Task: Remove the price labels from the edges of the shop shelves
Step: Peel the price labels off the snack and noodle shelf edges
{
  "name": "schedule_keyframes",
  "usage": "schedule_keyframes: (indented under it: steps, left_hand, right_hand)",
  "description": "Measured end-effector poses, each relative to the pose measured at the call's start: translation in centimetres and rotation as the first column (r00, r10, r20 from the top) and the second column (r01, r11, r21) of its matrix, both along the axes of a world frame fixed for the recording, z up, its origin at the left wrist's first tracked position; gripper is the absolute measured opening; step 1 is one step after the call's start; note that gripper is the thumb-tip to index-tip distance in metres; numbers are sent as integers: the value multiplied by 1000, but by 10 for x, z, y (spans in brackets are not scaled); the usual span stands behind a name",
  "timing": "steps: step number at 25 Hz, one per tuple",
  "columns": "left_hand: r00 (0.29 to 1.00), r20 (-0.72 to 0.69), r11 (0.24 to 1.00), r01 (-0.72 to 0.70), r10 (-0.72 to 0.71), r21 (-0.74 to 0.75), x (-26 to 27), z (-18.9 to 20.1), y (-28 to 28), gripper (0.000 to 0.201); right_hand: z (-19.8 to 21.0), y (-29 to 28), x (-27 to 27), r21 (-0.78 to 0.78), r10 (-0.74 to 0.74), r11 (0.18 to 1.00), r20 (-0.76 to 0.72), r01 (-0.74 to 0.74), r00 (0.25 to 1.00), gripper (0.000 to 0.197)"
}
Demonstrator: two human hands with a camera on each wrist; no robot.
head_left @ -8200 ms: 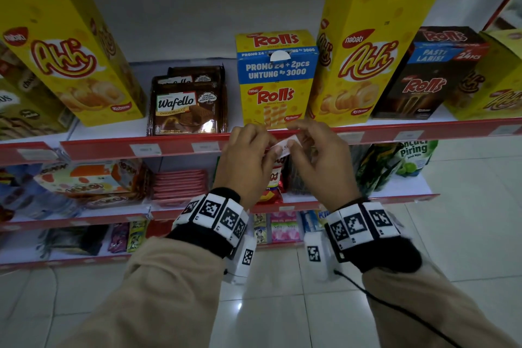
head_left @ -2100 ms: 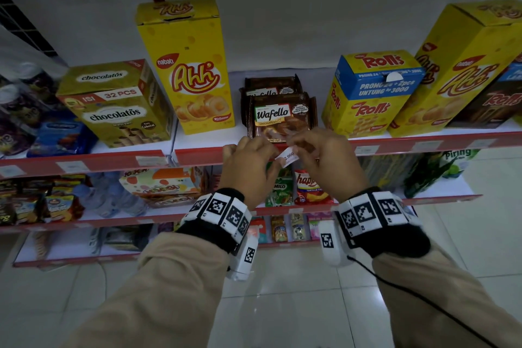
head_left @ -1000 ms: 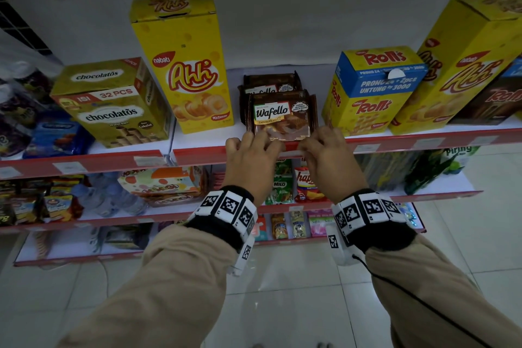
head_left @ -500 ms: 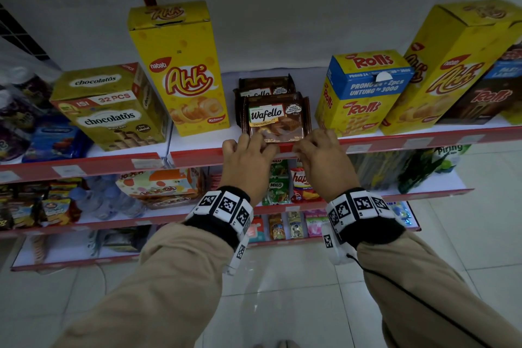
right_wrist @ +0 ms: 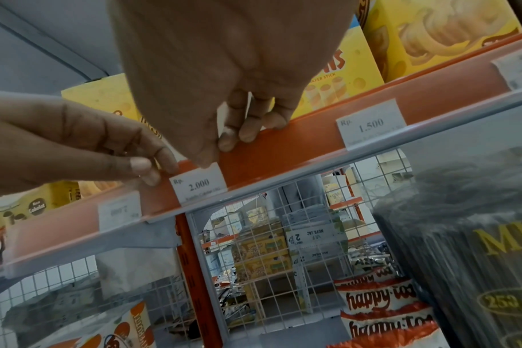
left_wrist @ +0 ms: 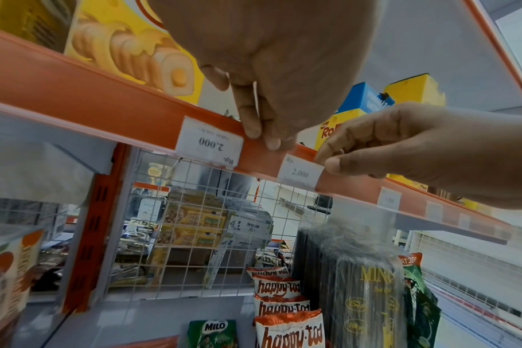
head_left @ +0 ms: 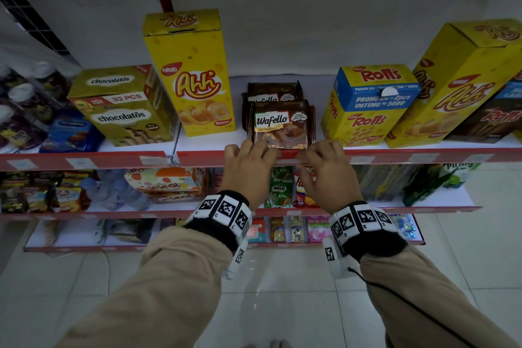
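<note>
A white price label [head_left: 286, 161] reading "Rp. 2.000" [right_wrist: 198, 183] sits in the red shelf edge strip [head_left: 197, 158] just below the Wafello pack. My right hand [head_left: 319, 152] is at the label's right end [left_wrist: 301, 171]. Its thumb covers the label's top corner and its fingers [right_wrist: 247, 134] curl over the top of the strip. My left hand [head_left: 254, 150] holds the strip just left of the label, its fingertips [left_wrist: 265, 139] bunched on the red face.
A Wafello pack [head_left: 281, 127], a tall Ahh box [head_left: 195, 73] and a Rolls box [head_left: 367, 104] stand right behind the edge. More labels sit in the strip: an upside-down "2.000" [left_wrist: 209, 143] to the left, "1.500" [right_wrist: 370, 128] to the right. Milo and snack packs [head_left: 279, 188] fill the shelf below.
Two seconds ago both hands held a white label just off the shelf edge. Since one second ago they are on the edge itself and have barely moved.
</note>
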State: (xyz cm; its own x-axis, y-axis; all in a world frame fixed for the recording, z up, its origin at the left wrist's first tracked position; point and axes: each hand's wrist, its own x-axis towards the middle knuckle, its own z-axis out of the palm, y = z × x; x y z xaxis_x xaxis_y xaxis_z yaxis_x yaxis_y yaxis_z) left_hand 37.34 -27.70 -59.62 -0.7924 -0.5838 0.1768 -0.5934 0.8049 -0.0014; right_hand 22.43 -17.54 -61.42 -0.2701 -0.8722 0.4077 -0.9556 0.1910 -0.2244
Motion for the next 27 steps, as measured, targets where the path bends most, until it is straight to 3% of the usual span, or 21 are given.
schedule_keyframes:
  steps: [3, 10, 16, 23, 27]
  left_hand:
    - [999, -24, 999, 24, -23, 40, 7, 1, -2, 64]
    - [999, 15, 999, 30, -30, 11, 34, 2, -7, 58]
    - [999, 35, 1000, -8, 8, -12, 73, 7, -32, 52]
    - [997, 24, 997, 73, -74, 20, 95, 2, -51, 54]
    - [994, 16, 993, 112, -112, 42, 95, -2, -51, 59]
  right_hand:
    - [-5, 4, 1, -66, -11, 998, 80, 16, 997, 24]
    - [-2, -7, 19, -43, -4, 999, 40, 6, 999, 30]
    - [-2, -40, 67, 3, -15, 1000, 12, 15, 1000, 33]
    - [-11, -58, 96, -124, -16, 992, 17, 18, 1000, 27]
    - [-8, -59, 100, -123, -27, 992, -19, 25, 999, 26]
